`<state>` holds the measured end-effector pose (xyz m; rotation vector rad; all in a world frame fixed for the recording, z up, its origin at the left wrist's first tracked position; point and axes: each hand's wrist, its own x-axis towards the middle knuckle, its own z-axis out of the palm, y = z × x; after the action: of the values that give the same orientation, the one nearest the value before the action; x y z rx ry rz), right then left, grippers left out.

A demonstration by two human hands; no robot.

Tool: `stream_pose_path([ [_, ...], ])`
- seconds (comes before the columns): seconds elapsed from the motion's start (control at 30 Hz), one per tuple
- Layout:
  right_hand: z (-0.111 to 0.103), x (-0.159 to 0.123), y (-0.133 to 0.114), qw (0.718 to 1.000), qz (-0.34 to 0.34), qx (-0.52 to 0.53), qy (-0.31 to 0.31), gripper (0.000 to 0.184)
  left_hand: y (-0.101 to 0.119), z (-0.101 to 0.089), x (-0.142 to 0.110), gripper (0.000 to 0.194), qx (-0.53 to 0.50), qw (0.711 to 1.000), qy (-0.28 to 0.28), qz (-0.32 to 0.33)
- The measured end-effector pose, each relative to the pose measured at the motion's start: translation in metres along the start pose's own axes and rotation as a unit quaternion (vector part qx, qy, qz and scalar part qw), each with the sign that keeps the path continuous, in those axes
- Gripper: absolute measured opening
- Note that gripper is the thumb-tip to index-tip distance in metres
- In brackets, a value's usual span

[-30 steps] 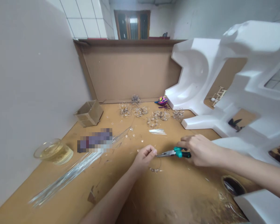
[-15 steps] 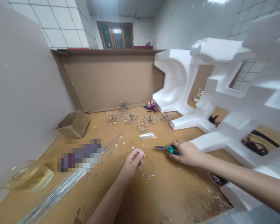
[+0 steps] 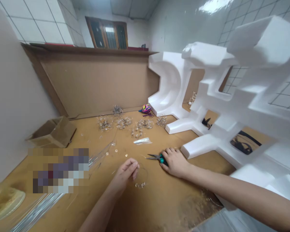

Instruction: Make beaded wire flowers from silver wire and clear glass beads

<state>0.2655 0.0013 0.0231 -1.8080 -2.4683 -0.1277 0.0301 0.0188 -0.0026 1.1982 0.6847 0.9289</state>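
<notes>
My left hand (image 3: 127, 171) is closed in a pinch on a thin wire loop (image 3: 147, 175). Several clear beads (image 3: 140, 185) sit together on the lower part of that loop, above the tabletop. To the right, my right hand (image 3: 176, 162) lies over the handles of a pair of needle-nose pliers (image 3: 154, 157), which have green and black grips. The pliers' jaws point left, slightly apart, with a short piece of wire by their tips. Just beyond the pliers lies a small bundle of cut silver wires (image 3: 142, 141).
Several beaded wire pieces (image 3: 124, 121) and a colourful ball-like toy (image 3: 146, 109) sit toward the back. At left are a cardboard box (image 3: 52, 133), long wires (image 3: 43, 206), a pixelated patch and a yellowish glass bowl (image 3: 7, 201). White foam (image 3: 198, 145) stands at right.
The view has swung to the right, so things appear farther left. My right hand has settled lower and flatter over the plier handles. My left hand still holds the beaded wire.
</notes>
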Motion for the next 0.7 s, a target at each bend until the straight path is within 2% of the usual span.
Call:
stream_pose_path([
  [0.2, 0.005, -0.002, 0.008, 0.998, -0.007, 0.063, -0.013, 0.046, 0.004, 0.002, -0.001, 0.022, 0.050, 0.998, -0.040, -0.021],
  [0.37, -0.018, 0.012, 0.002, 0.987, -0.018, 0.157, -0.005, 0.035, 0.008, 0.001, -0.003, 0.023, 0.114, 0.989, -0.081, -0.046],
  [0.43, -0.029, 0.020, -0.008, 0.975, -0.017, 0.221, -0.009, 0.039, 0.010, -0.001, -0.003, 0.024, 0.139, 0.985, -0.089, -0.049],
  [0.5, -0.035, 0.027, -0.019, 0.917, 0.007, 0.394, -0.061, 0.036, 0.011, -0.002, -0.003, 0.025, 0.170, 0.979, -0.096, -0.053],
  [0.6, -0.032, 0.032, -0.034, 0.845, 0.026, 0.526, -0.088, 0.028, 0.014, -0.002, -0.003, 0.027, 0.247, 0.964, -0.081, -0.051],
  [0.7, -0.022, 0.035, -0.040, 0.832, 0.037, 0.549, -0.078, 0.024, 0.017, 0.002, -0.005, 0.027, 0.337, 0.940, -0.043, -0.017],
])
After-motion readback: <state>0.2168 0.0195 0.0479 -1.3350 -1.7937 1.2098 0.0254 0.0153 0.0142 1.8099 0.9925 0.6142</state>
